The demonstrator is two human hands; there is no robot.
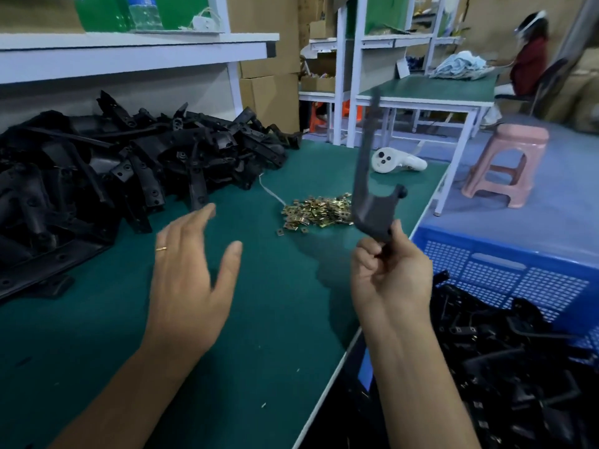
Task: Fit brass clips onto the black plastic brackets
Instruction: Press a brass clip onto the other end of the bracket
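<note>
A heap of black brackets (129,163), matte moulded plastic with screw holes and angled arms, fills the 9 to 10 o'clock part of a green felt-like bench (269,319). Below it, at about 8 o'clock, the left hand (191,277) hovers over the bench with fingers spread wide and straight, holding nothing; a thin gold ring (161,248) circles one finger. Near centre, at about 12 o'clock from the hands, lies a loose mound of brass clips (317,210), small, shiny and square-edged, with a few strays just beside it. At 3 o'clock of the mound the right hand (389,273) pinches the base of a single bracket (369,196), raised upright in the air, its long narrow stem blurred and its lower end forked. A white rounded plastic controller (397,161) rests at the bench's far edge, about 1 o'clock. At 4 o'clock a blue perforated crate (505,273) holds more black parts. A pink plastic stool (509,163) stands on the floor at 2 o'clock.
</note>
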